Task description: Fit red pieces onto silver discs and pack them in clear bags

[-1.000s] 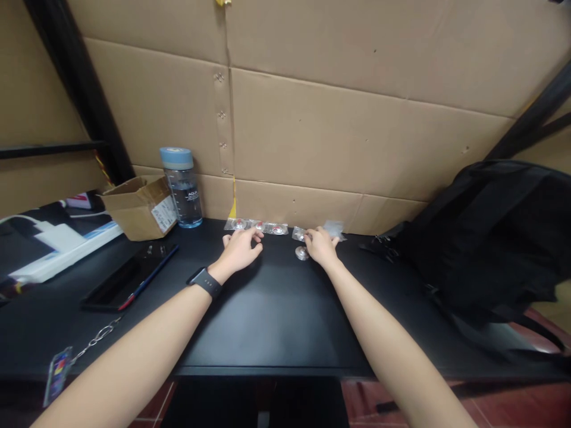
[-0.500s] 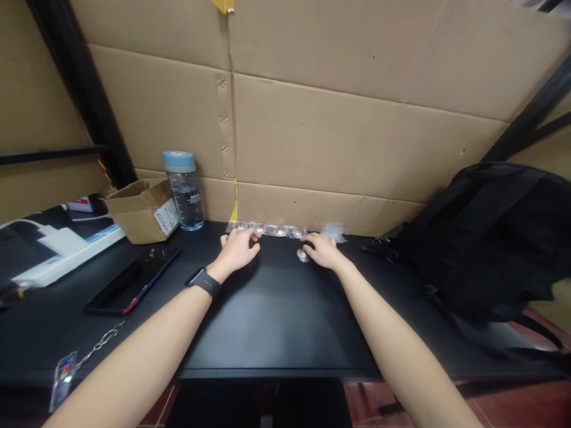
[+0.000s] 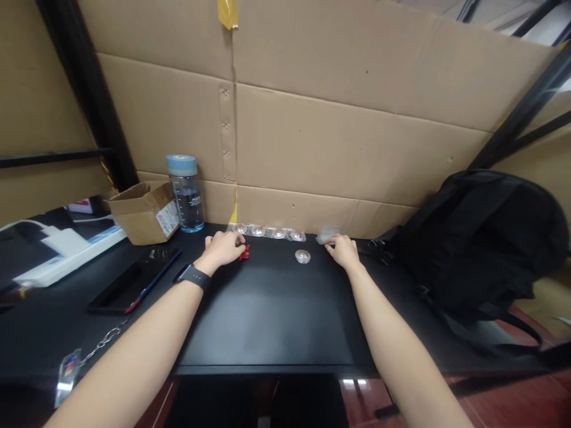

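Here's your left hand, fingers curled beside a red piece [image 3: 245,252] towards the desk's [image 3: 276,315] back edge; your right hand [image 3: 345,251] bends its fingers to a clear bag [image 3: 329,232] along that edge. Whether either pinches, I can't quite tell. Between them sits a disc [image 3: 302,256], just forward of four packets [image 3: 278,233] lining the back edge.
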Available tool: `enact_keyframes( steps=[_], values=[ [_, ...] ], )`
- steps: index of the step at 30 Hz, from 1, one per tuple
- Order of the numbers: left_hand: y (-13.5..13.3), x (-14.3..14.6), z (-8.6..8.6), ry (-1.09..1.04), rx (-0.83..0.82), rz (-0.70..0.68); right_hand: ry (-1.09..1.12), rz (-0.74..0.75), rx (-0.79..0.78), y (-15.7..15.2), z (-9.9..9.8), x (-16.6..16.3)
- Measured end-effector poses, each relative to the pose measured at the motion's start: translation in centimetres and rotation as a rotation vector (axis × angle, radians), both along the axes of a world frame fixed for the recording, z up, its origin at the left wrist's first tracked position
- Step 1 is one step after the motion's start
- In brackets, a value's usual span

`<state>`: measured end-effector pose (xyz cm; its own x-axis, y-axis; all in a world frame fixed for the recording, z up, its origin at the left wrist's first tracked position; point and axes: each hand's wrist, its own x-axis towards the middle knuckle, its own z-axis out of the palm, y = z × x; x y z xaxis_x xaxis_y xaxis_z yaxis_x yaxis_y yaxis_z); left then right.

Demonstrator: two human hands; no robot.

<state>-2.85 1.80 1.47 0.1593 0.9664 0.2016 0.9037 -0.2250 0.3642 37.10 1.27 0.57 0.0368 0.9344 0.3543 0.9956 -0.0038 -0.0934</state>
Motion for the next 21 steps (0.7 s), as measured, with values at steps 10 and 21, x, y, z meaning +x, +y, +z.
enact_keyframes(
  steps=[10,21],
  values=[
    [-0.4,0.0,0.4,0.104,0.035,0.039,0.023,0.185,0.373,-0.7,0.8,-3.3],
    [-0.3,0.2,0.0,0.076,0.038,-0.071,0.123,0.805,0.167,-2.1,0.7,-10.0]
  ],
)
